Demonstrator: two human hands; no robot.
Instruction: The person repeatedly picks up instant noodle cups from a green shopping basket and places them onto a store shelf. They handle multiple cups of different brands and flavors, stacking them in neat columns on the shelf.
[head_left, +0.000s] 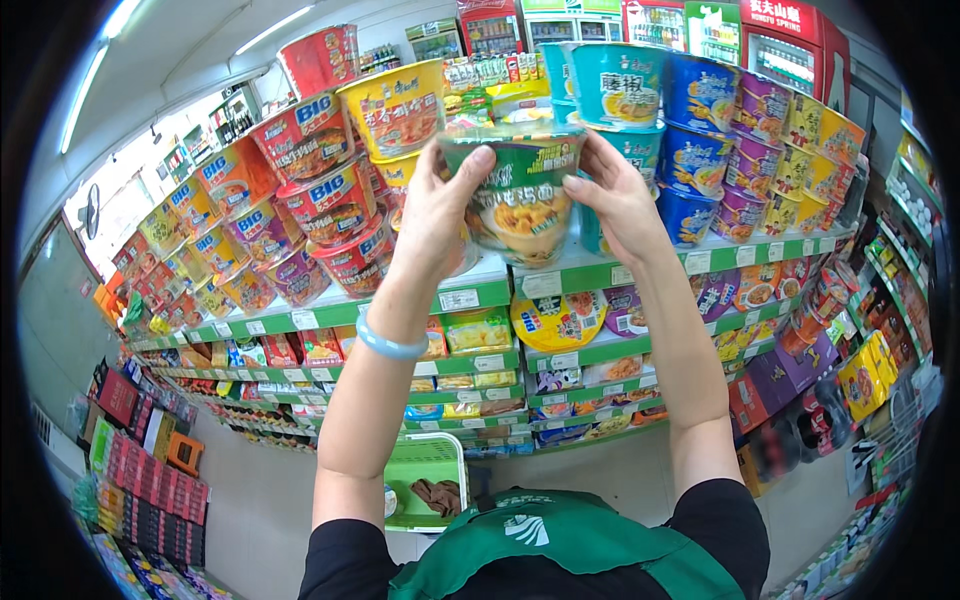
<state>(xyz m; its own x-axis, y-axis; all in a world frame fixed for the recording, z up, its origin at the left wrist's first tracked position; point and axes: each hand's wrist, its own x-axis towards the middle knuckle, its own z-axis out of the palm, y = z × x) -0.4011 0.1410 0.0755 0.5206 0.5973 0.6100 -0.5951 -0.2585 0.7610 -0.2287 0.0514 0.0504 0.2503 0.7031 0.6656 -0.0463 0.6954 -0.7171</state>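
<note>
Between my two hands is a green instant noodle cup (517, 199), upright, its front bearing a picture of food and writing. My left hand (442, 191) grips its left side and my right hand (611, 191) its right side, thumbs towards me. The cup is at the top shelf, above the green price-label strip (577, 280); whether its base touches the shelf I cannot tell. Left of it stands a yellow noodle cup (397, 109) on another yellow one. To the right are stacked teal noodle cups (619, 86), partly behind my right hand.
Stacks of red noodle cups (326, 195) fill the shelf's left; blue noodle cups (694, 150) stand at the right. Packaged noodles (476, 330) line the lower shelves. Below, a green plastic basket (463, 472) holds a brown cloth (437, 496). Bottles of dark drink (817, 420) stand on the right.
</note>
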